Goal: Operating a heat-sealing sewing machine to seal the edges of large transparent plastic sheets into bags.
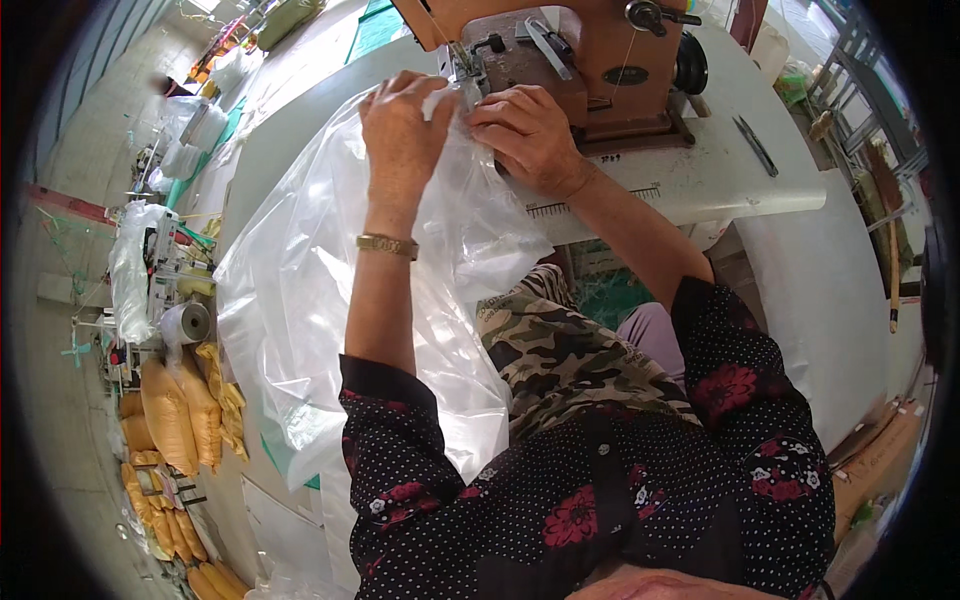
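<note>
A large clear plastic sheet [310, 270] spreads over the table and hangs across my lap. Its far edge is gathered beside the needle and presser foot [466, 65] of a brown sewing machine [600, 70]. My left hand [405, 130] pinches the plastic just left of the presser foot, fingers bent over it. Close by on the right, my right hand [528, 135] has its fingers closed on the same edge, in front of the machine bed. Exactly how the plastic lies under the foot is hidden by my fingers.
Tweezers [755, 146] lie on the white table [720, 190] right of the machine, and scissors [548, 48] rest on its bed. A ruler strip [600, 200] runs along the front edge. Stuffed orange bags [168, 415] and a plastic roll [187, 323] stand at left.
</note>
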{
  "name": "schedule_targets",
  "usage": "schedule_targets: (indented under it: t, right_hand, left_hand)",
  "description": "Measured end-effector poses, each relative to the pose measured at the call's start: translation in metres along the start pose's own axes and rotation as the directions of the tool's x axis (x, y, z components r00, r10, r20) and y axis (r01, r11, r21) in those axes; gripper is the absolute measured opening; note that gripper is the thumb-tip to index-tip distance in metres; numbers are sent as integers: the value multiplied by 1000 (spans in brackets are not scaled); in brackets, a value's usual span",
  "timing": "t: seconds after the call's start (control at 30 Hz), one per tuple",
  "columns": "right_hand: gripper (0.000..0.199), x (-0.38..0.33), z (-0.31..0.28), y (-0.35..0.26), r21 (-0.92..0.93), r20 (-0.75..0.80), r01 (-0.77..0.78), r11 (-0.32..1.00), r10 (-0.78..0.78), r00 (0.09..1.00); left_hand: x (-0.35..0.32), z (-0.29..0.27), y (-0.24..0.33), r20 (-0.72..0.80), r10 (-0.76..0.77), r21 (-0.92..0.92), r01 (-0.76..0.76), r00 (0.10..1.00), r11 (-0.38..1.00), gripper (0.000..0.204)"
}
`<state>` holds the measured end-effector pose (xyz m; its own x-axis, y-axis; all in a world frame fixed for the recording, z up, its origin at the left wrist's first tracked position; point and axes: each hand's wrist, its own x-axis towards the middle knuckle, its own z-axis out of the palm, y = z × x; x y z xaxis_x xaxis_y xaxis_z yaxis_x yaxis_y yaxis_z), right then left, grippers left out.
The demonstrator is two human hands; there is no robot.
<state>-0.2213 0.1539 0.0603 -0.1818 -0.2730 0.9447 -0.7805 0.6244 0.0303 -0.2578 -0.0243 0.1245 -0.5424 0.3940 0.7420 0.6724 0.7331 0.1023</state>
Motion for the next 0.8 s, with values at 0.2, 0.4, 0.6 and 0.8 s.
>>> schedule_targets:
  t: [0.2,0.4,0.6,0.8]
  right_hand:
    - [25,1,4,-2,-1,-8,35,999,-35,999]
    - [26,0,5,-2,-13,-21,34,999,-34,999]
    - [23,2,1,-5,17,-30,27,999,-26,999]
    - [24,2,-3,-2,25,-40,29,999,-28,999]
  left_hand:
    - [-3,21,-10,17,-258,-256,253,966,933,8]
    - [-16,18,-7,-213,78,-73,-95,974,993,16]
    - [-48,-10,28,-32,-51,-410,33,998,912,24]
    - [-59,-15,55,109,45,-95,-35,993,995,60]
